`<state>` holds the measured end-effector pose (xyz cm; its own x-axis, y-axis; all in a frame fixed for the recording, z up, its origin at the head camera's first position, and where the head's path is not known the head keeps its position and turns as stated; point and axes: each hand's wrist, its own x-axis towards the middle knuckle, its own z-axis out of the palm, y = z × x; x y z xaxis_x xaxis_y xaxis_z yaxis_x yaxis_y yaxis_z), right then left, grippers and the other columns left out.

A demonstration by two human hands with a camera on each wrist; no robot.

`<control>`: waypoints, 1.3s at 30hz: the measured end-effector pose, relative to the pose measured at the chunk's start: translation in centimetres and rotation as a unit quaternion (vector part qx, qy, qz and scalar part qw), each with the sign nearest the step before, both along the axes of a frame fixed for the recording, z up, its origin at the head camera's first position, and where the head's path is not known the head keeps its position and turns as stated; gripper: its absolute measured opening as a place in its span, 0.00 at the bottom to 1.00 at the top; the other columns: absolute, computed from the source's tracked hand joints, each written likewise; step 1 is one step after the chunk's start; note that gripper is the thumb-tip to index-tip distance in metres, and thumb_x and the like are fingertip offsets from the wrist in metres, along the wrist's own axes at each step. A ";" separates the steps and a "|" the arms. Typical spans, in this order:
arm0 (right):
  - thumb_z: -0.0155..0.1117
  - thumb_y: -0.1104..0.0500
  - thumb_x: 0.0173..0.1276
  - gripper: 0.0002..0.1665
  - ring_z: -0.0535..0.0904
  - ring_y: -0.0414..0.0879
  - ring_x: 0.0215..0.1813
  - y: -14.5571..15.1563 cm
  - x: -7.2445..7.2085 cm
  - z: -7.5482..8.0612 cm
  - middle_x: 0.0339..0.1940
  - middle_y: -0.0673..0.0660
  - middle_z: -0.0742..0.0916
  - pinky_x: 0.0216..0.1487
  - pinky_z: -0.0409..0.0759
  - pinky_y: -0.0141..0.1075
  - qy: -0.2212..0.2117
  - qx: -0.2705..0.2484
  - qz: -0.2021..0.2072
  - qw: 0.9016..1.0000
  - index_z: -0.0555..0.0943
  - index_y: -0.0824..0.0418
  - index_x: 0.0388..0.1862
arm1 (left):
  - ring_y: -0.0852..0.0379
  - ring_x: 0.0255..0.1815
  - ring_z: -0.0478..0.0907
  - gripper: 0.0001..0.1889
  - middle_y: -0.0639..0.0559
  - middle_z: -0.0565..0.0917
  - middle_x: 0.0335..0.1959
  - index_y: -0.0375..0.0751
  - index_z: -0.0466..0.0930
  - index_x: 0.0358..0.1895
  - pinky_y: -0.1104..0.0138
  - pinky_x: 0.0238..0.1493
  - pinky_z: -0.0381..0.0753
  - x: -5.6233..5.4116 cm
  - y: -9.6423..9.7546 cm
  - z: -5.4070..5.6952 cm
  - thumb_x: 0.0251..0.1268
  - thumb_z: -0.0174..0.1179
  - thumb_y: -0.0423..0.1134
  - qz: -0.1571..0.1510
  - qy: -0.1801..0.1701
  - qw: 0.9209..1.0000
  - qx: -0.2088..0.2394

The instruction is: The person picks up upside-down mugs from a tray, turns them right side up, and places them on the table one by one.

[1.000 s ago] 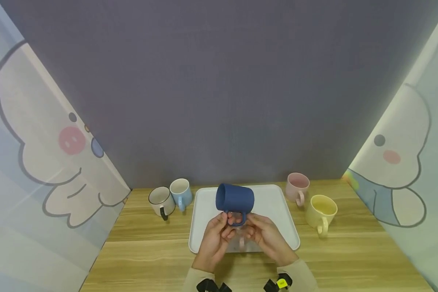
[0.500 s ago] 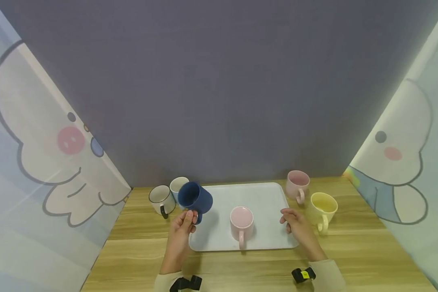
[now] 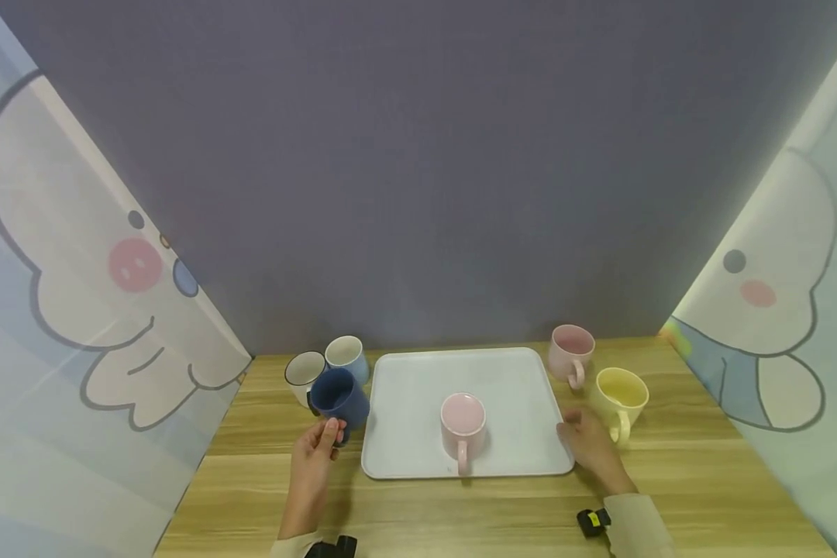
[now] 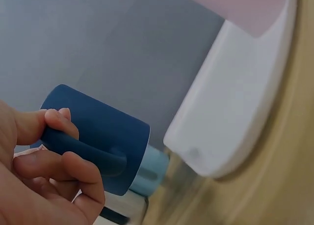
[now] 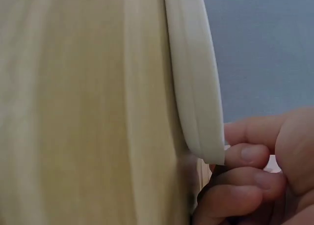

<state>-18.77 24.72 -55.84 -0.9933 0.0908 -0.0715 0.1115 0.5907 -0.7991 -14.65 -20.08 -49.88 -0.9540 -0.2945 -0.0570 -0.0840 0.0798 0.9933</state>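
Note:
My left hand (image 3: 311, 457) pinches the handle of a dark blue mug (image 3: 337, 397), thumb and fingers around it in the left wrist view. The mug tilts slightly, its opening facing up, and overlaps the white black-rimmed mug (image 3: 304, 375) behind it. By the right edge of the white tray (image 3: 509, 387), my right hand (image 3: 591, 446) lies with loosely bent fingers (image 5: 245, 154), their tips right at the rim. A pale pink mug (image 3: 463, 422) stands on the tray, its handle toward me.
A light blue mug (image 3: 347, 358) stands behind the dark blue one, left of the tray. To the tray's right are a pink mug (image 3: 570, 354) and a yellow mug (image 3: 619, 399), close to my right hand. A grey wall (image 3: 418, 194) rises behind the wooden table (image 3: 460, 519).
Both hands held the dark blue mug over the tray. The right hand let go and moved right to the tray's edge, while the left carried the mug left and lowered it beside the other mugs.

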 end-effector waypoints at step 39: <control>0.56 0.60 0.73 0.21 0.82 0.66 0.55 0.6 -0.4 -0.3 0.54 0.74 0.84 0.56 0.79 0.58 -0.004 0.036 0.026 0.999 0.75 0.75 0.57 | 0.68 0.24 0.66 0.11 0.53 0.72 0.30 0.31 0.73 0.47 0.74 0.26 0.68 -0.6 1.7 -2.5 0.69 0.63 0.31 0.191 0.055 0.973 -0.120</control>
